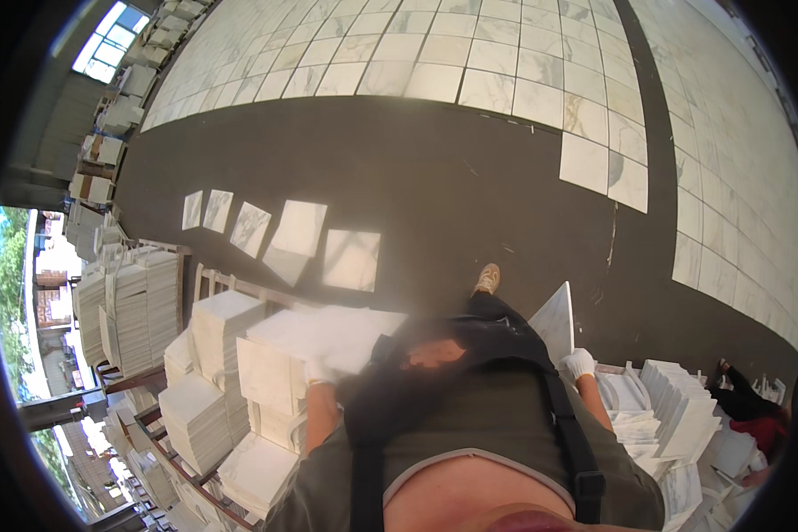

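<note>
My right hand (579,362), in a white glove, grips the edge of a white marble tile (554,321) that stands tilted beside my right leg. My left hand (321,371), also gloved in white, is at the edge of a stack of white tiles (270,368) on my left. Its fingers are blurred against the bright top of the stack, so I cannot make out whether they hold a tile. A few loose tiles lie on the dark floor ahead to the left, among them a square tile (352,260).
Marble tiles laid in a grid (399,78) cover the floor ahead. More rows (727,222) run along the right. Bundled tile stacks (137,301) stand on pallets at left. Upright tiles (674,399) stand close on my right, with another person (754,412) beyond them.
</note>
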{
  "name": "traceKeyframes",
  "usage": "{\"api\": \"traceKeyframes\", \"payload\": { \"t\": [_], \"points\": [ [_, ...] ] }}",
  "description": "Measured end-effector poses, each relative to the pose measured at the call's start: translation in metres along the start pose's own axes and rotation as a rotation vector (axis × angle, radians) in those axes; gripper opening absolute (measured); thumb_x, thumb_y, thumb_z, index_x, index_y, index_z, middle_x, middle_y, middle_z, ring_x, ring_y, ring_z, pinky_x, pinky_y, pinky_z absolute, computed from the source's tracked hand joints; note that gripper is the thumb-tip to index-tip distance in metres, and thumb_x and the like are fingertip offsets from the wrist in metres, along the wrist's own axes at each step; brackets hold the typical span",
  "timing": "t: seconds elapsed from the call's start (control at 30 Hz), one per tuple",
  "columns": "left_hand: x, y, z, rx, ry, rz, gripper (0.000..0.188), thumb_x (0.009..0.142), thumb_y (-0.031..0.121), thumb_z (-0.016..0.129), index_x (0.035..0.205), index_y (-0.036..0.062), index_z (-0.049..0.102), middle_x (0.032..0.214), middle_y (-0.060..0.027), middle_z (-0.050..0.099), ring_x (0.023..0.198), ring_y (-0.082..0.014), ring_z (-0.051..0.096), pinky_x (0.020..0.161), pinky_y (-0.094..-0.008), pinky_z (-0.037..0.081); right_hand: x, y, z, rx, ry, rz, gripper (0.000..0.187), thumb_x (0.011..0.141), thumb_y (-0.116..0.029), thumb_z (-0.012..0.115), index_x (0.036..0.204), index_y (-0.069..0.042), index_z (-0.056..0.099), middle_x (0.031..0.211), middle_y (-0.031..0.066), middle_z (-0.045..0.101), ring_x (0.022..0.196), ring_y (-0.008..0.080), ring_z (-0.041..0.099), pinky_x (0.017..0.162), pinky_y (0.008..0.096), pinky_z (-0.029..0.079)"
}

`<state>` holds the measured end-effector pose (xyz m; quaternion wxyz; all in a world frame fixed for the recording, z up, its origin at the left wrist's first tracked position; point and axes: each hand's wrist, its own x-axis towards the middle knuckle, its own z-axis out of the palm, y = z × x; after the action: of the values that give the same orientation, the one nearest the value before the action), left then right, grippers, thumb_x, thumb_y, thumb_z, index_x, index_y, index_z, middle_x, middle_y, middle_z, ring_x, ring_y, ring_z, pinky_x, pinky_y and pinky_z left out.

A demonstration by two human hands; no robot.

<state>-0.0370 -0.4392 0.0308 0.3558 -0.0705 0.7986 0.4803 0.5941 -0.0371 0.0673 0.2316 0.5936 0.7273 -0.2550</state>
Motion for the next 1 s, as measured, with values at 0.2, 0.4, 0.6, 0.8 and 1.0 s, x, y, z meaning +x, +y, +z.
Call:
{"api": "traceKeyframes", "payload": {
  "t": [0.2, 0.4, 0.6, 0.8, 1.0],
  "points": [
    [0.011, 0.053, 0.019, -0.759, -0.065, -0.337, 0.061, 0.088, 0.022, 0.052, 0.144, 0.0000, 0.041, 0.140, -0.0220, 0.053, 0.126, -0.0415, 0.054, 0.102, -0.0559, 0.048, 0.133, -0.037, -0.086, 0.113, -0.094, 0.161, 0.032, 0.076, -0.026, 0.062, 0.092, -0.002, 0.076, 0.095, 0.0264, 0.070, 0.094, 0.0425, 0.069, 0.084, 0.0473, 0.055],
    [0.074, 0.063, 0.032, -0.789, 0.175, -0.311, 0.036, 0.089, 0.014, 0.063, 0.122, -0.0015, 0.061, 0.111, -0.0144, 0.065, 0.099, -0.0309, 0.061, 0.087, -0.0433, 0.051, 0.230, -0.076, -0.153, 0.402, 0.109, 0.197, 0.023, 0.061, -0.018, 0.077, 0.077, -0.002, 0.074, 0.066, 0.0125, 0.070, 0.061, 0.0245, 0.068, 0.060, 0.0367, 0.052],
    [0.213, 0.151, 0.056, -0.778, -0.042, -0.334, 0.045, 0.085, 0.013, 0.059, 0.127, -0.0010, 0.056, 0.118, -0.0179, 0.062, 0.107, -0.0352, 0.060, 0.093, -0.0479, 0.051, 0.285, -0.141, -0.193, 0.981, 0.210, 0.292, 0.026, 0.066, -0.021, 0.075, 0.079, 0.001, 0.073, 0.068, 0.0114, 0.069, 0.061, 0.0233, 0.063, 0.062, 0.0351, 0.050],
    [0.312, 0.270, 0.099, -0.806, -0.059, -0.249, 0.053, 0.083, 0.007, 0.052, 0.134, -0.0027, 0.048, 0.130, -0.0224, 0.058, 0.122, -0.0388, 0.057, 0.105, -0.0524, 0.048, 0.305, -0.215, -0.225, 1.235, 0.254, 0.489, 0.023, 0.069, -0.012, 0.075, 0.084, 0.005, 0.072, 0.076, 0.0101, 0.067, 0.068, 0.0227, 0.062, 0.067, 0.0362, 0.050],
    [0.380, 0.403, 0.150, 0.011, -0.166, 0.093, 0.048, 0.088, 0.006, 0.051, 0.134, -0.0032, 0.048, 0.130, -0.0222, 0.059, 0.122, -0.0386, 0.057, 0.105, -0.0528, 0.047, 0.344, -0.261, -0.210, 1.343, 0.271, 0.637, 0.021, 0.069, -0.006, 0.078, 0.085, 0.006, 0.072, 0.082, 0.0088, 0.068, 0.074, 0.0225, 0.061, 0.073, 0.0352, 0.049]
  ]
}}
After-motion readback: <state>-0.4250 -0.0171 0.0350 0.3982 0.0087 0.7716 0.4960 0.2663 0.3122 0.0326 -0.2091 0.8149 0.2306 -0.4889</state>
